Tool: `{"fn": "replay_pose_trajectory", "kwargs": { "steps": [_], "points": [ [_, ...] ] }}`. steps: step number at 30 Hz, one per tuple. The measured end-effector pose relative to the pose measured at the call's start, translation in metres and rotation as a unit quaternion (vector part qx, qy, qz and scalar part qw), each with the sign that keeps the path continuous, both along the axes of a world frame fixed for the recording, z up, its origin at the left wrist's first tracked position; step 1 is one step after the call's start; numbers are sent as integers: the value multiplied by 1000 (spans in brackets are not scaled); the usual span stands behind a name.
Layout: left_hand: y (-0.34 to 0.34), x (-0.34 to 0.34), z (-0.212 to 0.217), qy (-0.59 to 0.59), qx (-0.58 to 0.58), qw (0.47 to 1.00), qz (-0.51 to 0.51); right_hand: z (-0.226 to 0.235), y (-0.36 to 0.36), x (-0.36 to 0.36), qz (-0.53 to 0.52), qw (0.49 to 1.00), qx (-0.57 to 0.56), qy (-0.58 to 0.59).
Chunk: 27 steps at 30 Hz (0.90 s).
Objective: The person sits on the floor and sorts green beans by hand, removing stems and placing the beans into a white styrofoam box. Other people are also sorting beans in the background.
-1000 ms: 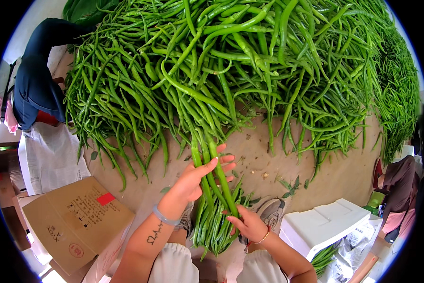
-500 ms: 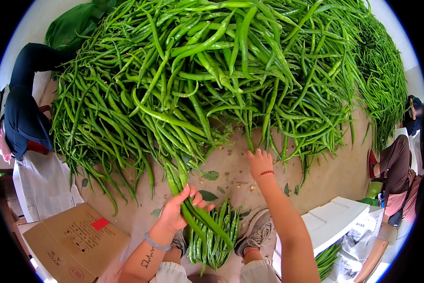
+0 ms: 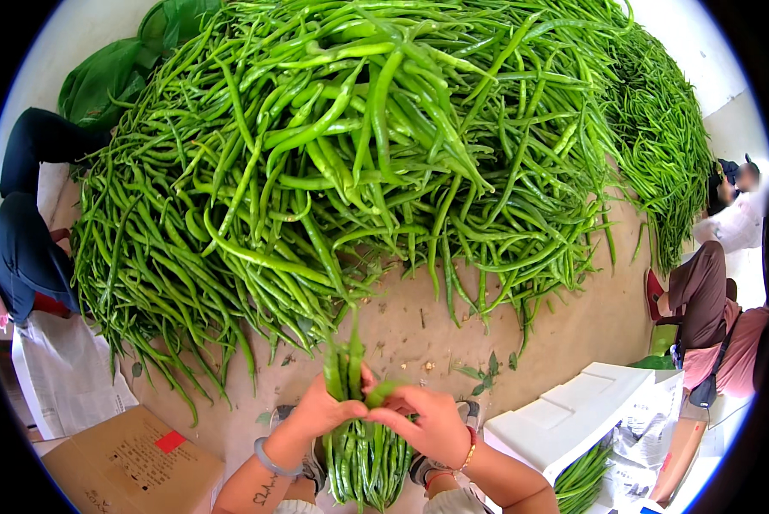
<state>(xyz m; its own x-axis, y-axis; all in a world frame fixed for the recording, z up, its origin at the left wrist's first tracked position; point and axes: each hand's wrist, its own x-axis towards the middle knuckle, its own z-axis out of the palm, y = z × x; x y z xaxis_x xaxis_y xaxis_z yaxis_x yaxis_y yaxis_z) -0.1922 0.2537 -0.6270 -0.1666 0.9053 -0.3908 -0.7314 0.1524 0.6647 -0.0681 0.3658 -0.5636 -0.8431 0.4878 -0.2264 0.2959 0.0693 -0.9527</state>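
Observation:
My left hand (image 3: 323, 409) is closed round a few long green chili peppers (image 3: 343, 370), their ends pointing up toward the heap. Right beside it, my right hand (image 3: 426, 421) pinches another green chili pepper (image 3: 384, 392), blurred by motion, and the fingertips of both hands nearly meet. Below them, between my shoes, lies a lined-up bunch of green chili peppers (image 3: 366, 471), its upper end partly hidden by my hands. A large heap of loose green chili peppers (image 3: 316, 163) fills the floor ahead.
A cardboard box (image 3: 132, 463) stands at the lower left. To the lower right is a white foam lid or box (image 3: 573, 411), with more peppers (image 3: 583, 480) on paper beside it. Other people's legs (image 3: 33, 248) show at left and right (image 3: 701, 283). Leaves (image 3: 485, 373) litter the floor.
My right hand has come back from the heap's edge to my left hand, bringing a pepper. My left hand has turned its peppers more upright. The view has shifted slightly.

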Motion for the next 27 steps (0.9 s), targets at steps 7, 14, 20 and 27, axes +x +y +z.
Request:
{"fn": "replay_pose_trajectory", "kwargs": {
  "steps": [7, 14, 20, 27],
  "points": [
    [6, -2, -4, -55, -165, 984, 40, -66, 50, -38, -78, 964, 251, -40],
    [25, -15, 4, -117, -150, 980, 60, -160, 124, -25, -36, 885, 293, -359],
    [19, -15, -5, -146, -121, 978, 85, -62, 23, 68, 96, 979, -37, -177],
    [6, 3, -17, -207, -107, 967, 99, -63, 21, 76, 316, 937, -99, -112]
  ]
}}
